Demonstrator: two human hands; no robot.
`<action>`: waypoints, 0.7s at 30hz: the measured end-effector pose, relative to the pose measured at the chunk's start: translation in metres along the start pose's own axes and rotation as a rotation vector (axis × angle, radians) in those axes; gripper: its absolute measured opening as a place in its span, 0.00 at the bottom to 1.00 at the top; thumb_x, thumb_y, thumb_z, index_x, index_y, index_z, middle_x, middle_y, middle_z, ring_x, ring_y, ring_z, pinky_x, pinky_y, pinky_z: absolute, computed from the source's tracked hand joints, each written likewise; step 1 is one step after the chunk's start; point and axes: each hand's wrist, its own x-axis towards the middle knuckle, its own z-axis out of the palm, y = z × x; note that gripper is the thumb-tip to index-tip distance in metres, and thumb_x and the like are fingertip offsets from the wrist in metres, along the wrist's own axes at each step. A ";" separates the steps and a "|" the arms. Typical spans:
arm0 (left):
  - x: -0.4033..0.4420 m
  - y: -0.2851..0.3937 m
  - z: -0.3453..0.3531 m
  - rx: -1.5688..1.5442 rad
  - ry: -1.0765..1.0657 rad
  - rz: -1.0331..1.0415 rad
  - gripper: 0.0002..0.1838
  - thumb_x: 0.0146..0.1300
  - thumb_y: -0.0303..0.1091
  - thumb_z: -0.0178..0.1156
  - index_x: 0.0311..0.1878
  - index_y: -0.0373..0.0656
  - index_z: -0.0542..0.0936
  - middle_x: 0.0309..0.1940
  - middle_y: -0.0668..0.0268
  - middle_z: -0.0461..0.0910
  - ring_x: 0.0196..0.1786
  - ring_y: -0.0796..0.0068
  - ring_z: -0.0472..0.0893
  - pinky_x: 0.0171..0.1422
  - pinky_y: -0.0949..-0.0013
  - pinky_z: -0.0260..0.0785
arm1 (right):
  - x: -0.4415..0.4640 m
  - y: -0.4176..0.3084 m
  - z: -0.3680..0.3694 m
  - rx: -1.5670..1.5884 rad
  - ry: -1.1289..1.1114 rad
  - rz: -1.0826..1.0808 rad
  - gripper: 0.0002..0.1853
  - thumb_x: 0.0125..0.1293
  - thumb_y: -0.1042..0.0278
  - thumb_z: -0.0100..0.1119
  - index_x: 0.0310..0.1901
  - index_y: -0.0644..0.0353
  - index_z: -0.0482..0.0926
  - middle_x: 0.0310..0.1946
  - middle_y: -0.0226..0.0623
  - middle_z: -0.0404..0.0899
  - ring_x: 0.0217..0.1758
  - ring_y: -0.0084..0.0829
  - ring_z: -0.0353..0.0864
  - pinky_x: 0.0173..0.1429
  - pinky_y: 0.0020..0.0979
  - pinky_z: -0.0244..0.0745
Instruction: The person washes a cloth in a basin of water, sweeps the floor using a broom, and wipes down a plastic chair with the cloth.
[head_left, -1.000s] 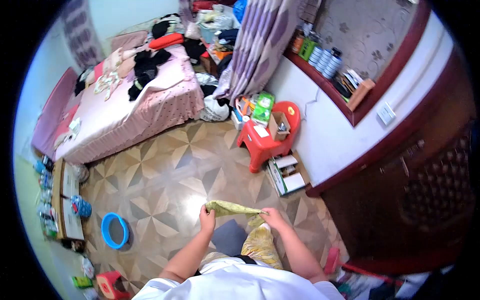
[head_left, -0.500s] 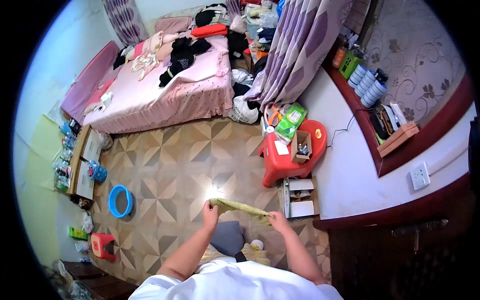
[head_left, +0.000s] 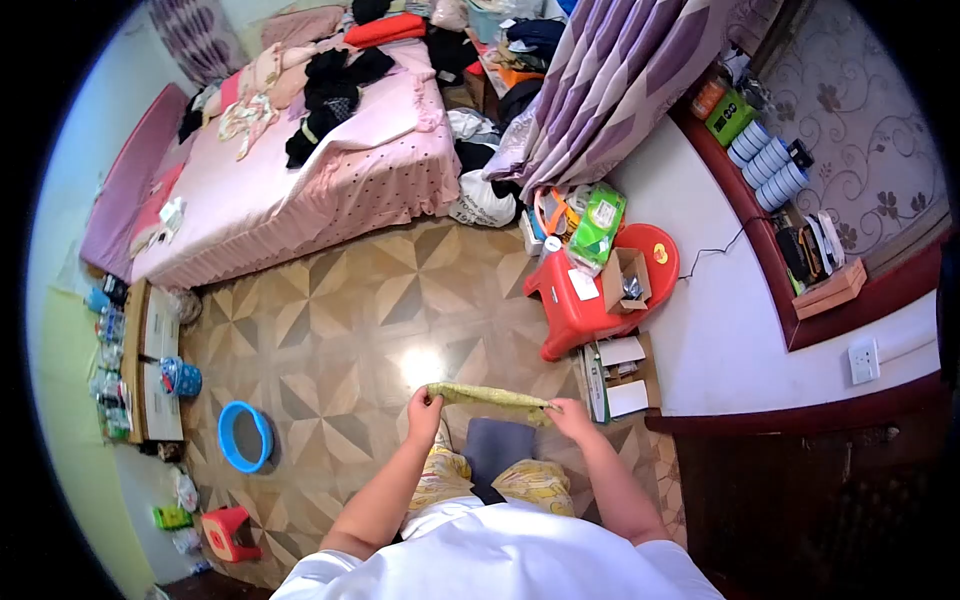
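Observation:
A thin yellow-green cloth (head_left: pixel 490 396) is stretched almost level in front of my body. My left hand (head_left: pixel 424 412) pinches its left end. At the right end, the fingers of my right hand (head_left: pixel 571 418) are closed on the cloth. Below it, between my knees in yellow patterned trousers (head_left: pixel 535 485), is a dark grey flat-topped object (head_left: pixel 498 447) whose kind I cannot make out.
A blue basin (head_left: pixel 227 442) and a small red stool (head_left: pixel 229 533) stand on the left of the tiled floor. To the right, a red plastic chair (head_left: pixel 570 310) holds packets and a cardboard box (head_left: pixel 622 285). A pink bed (head_left: pixel 330 205) with clothes lies ahead.
The view has shifted, and more of my trousers and the grey object shows. The cloth hangs straighter and more level between my hands, which both still hold it.

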 end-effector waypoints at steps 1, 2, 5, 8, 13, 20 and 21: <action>0.011 0.001 -0.006 0.015 -0.026 0.021 0.05 0.45 0.22 0.48 0.28 0.35 0.70 0.22 0.68 0.71 0.27 0.82 0.68 0.32 0.79 0.60 | 0.004 -0.010 0.002 -0.003 0.011 0.015 0.10 0.48 0.65 0.51 0.31 0.59 0.74 0.23 0.44 0.72 0.27 0.36 0.72 0.32 0.30 0.64; 0.020 0.002 -0.011 0.010 -0.041 0.017 0.05 0.45 0.22 0.48 0.28 0.35 0.70 0.22 0.68 0.71 0.27 0.82 0.68 0.32 0.79 0.60 | 0.008 -0.020 0.003 -0.004 -0.001 0.045 0.10 0.48 0.65 0.51 0.31 0.59 0.74 0.23 0.44 0.72 0.28 0.36 0.72 0.32 0.30 0.63; 0.041 0.003 -0.018 -0.025 -0.060 0.007 0.05 0.45 0.23 0.49 0.28 0.35 0.71 0.21 0.68 0.70 0.25 0.82 0.68 0.30 0.79 0.60 | 0.019 -0.034 0.006 -0.007 -0.002 0.060 0.10 0.48 0.65 0.51 0.31 0.59 0.74 0.23 0.44 0.72 0.28 0.36 0.72 0.33 0.29 0.64; 0.053 0.001 -0.010 0.033 -0.065 -0.032 0.05 0.45 0.24 0.50 0.28 0.36 0.70 0.19 0.69 0.70 0.23 0.83 0.66 0.28 0.79 0.59 | 0.033 -0.029 0.002 -0.026 -0.008 0.043 0.09 0.48 0.66 0.51 0.31 0.60 0.73 0.23 0.43 0.72 0.29 0.36 0.72 0.34 0.29 0.64; 0.070 -0.017 0.029 0.095 -0.151 -0.068 0.07 0.46 0.24 0.50 0.30 0.36 0.72 0.22 0.68 0.72 0.25 0.82 0.68 0.31 0.79 0.60 | 0.047 0.006 -0.017 -0.016 0.095 0.042 0.10 0.47 0.68 0.51 0.32 0.62 0.73 0.24 0.43 0.73 0.31 0.37 0.72 0.35 0.28 0.65; 0.065 -0.009 0.120 0.330 -0.142 -0.118 0.05 0.43 0.26 0.53 0.25 0.35 0.71 0.17 0.67 0.69 0.21 0.82 0.66 0.25 0.76 0.59 | 0.070 0.115 -0.047 0.110 0.147 0.147 0.11 0.48 0.68 0.51 0.33 0.63 0.73 0.27 0.43 0.73 0.32 0.35 0.73 0.37 0.27 0.65; 0.062 -0.006 0.133 0.284 -0.136 -0.158 0.06 0.43 0.27 0.54 0.22 0.34 0.70 0.14 0.65 0.69 0.20 0.80 0.66 0.25 0.75 0.60 | 0.074 0.121 -0.056 0.129 0.149 0.146 0.11 0.48 0.68 0.51 0.33 0.63 0.73 0.27 0.43 0.73 0.32 0.35 0.73 0.37 0.27 0.65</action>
